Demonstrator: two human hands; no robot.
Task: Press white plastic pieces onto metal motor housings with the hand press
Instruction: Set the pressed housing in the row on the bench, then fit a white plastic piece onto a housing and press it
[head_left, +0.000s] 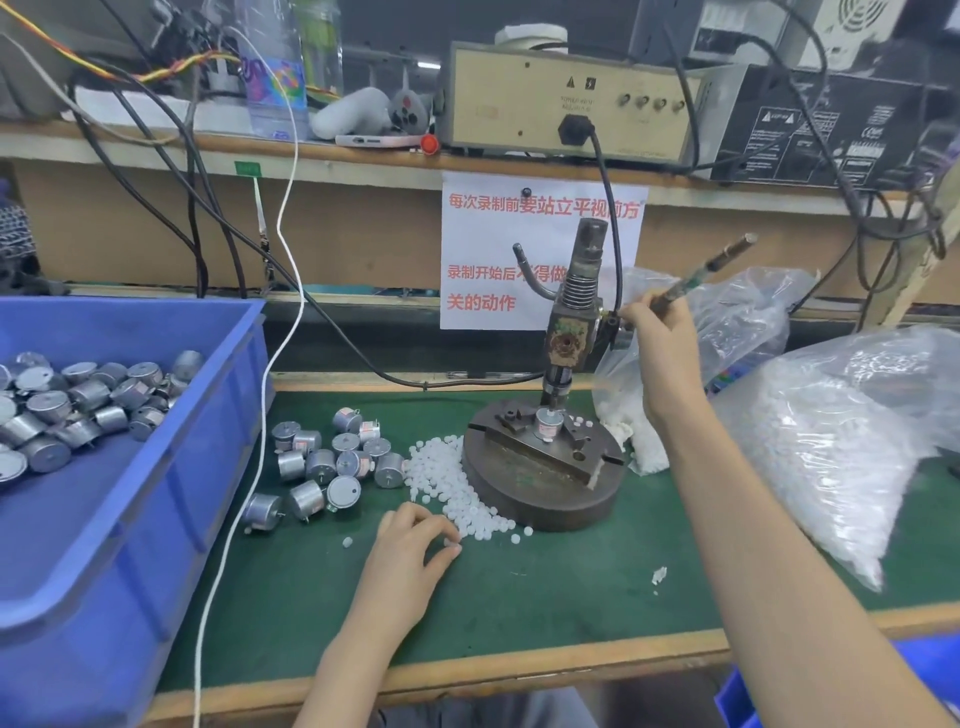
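Single view: head-worn wide-angle camera, set above the near edge of the green mat (545, 587), facing forward and down. Close range: both forearms enter from the bottom edge, left hand (415, 545) low centre, right hand (662, 338) raised right of centre. Press (566, 374) stands mid-frame, just beyond the hands. Blue bin (156, 519) fills lower left; plastic bags (831, 441) fill the right. Shelf (363, 156) with equipment spans the top, straight lines bowing toward the edges. No second view; nothing shared.

Motor housing (548, 422) upright under hand press (570, 332); white pieces (457, 486) heaped beside base.
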